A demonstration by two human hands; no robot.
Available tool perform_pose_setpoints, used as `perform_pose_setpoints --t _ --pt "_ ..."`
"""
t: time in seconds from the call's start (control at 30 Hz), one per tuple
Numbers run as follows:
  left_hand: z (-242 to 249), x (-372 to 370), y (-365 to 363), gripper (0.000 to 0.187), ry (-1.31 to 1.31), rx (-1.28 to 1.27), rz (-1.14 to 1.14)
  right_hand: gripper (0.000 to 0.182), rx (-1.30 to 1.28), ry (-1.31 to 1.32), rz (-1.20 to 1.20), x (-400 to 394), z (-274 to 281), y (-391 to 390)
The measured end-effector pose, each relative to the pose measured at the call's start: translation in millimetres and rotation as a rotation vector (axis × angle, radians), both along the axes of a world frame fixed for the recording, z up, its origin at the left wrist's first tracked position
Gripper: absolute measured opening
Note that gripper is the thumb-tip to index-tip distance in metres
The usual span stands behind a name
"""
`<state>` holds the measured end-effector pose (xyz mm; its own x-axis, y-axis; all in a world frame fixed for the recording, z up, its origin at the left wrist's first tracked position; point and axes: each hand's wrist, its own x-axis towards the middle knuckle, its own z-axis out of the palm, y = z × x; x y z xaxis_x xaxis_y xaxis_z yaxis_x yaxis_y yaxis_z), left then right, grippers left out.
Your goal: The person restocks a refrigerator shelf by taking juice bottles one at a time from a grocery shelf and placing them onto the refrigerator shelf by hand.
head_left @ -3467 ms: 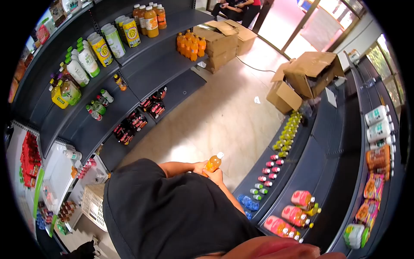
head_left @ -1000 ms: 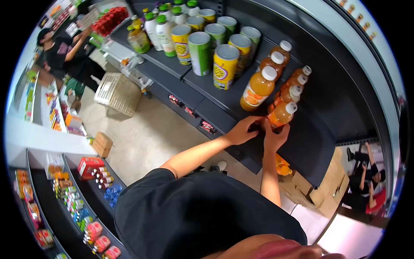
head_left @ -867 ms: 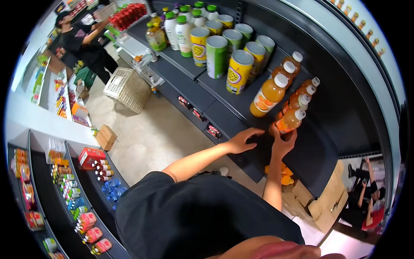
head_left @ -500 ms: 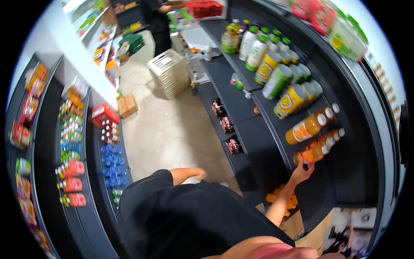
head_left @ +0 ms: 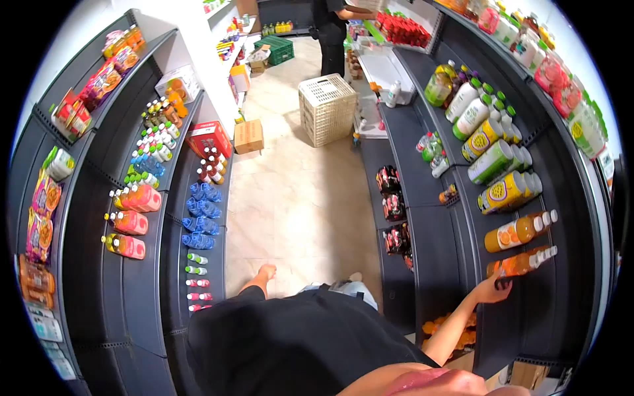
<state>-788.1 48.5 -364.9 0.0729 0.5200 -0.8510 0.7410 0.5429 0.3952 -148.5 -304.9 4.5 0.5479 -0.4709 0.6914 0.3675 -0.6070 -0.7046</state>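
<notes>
Two bare hands show in the head view. The right hand [head_left: 490,289] reaches over a dark shelf [head_left: 545,290] at the front end of a row of orange-labelled bottles [head_left: 510,265]. Its fingers are curled beside the nearest bottle; a dark patch shows between them, and I cannot tell whether it is an object or whether hand and bottle touch. The left hand [head_left: 266,271] hangs over the pale floor [head_left: 297,198], fingers loosely bent; its grip is unclear.

Next to that row stand larger juice bottles [head_left: 515,234], then yellow cans [head_left: 505,195], a green can [head_left: 490,163] and white bottles [head_left: 469,115] with green caps. Below the right forearm are small orange bottles [head_left: 469,338], partly hidden. Farther up the aisle are a cream basket [head_left: 327,115] and another person [head_left: 328,33].
</notes>
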Motion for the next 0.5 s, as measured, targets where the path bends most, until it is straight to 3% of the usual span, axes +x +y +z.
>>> perform_pose_setpoints --t 0.1,0.17,0.23,0.27,0.3,0.33,0.37,0.4,0.43,0.47,0.5 --pt "4.4 15.8 -22.1 0.032 -0.043 -0.079 0.012 0.035 -0.087 -0.243 -0.018 -22.9 -31.1 12.1" --pt "4.0 31.4 -38.8 0.033 -0.098 -0.061 0.044 0.025 -0.067 -0.158 0.078 -37.3 -93.2 33.0" --pt "-2.2 51.8 -53.4 0.029 -0.192 -0.074 0.258 0.021 -0.115 0.094 0.262 -75.4 -152.6 67.8" --pt "-3.8 59.3 -59.8 0.027 -0.271 -0.079 0.287 0.017 -0.006 0.304 0.421 -103.9 -177.0 92.9" --pt "-4.0 65.7 -66.8 0.025 -0.349 -0.084 0.313 0.017 -0.104 0.375 0.645 -122.7 -210.2 108.0" --pt "-6.5 66.9 -72.7 0.023 -0.427 -0.087 0.336 0.015 -0.147 0.878 0.935 -157.5 -198.8 124.9" --pt "-19.5 64.6 -75.8 0.021 -0.474 -0.048 0.261 0.013 -0.039 0.847 1.347 -171.6 -238.6 136.3" --pt "-32.7 64.2 -77.4 0.02 -0.522 -0.016 0.185 0.013 -0.181 0.953 1.474 -186.6 -257.4 142.7" --pt "-35.6 61.1 -87.8 0.018 -0.571 0.008 0.111 0.017 -0.544 0.735 1.5 -205.3 -245.5 146.0" --pt "-39.1 49.6 -93.8 0.014 -0.561 0.126 -0.018 0.022 -0.798 0.729 1.502 -208.2 -255.6 145.5" --pt "-40.8 41.5 -93.9 0.017 -0.362 0.134 -0.157 0.023 -0.851 0.809 1.585 -210.0 -254.6 147.9"
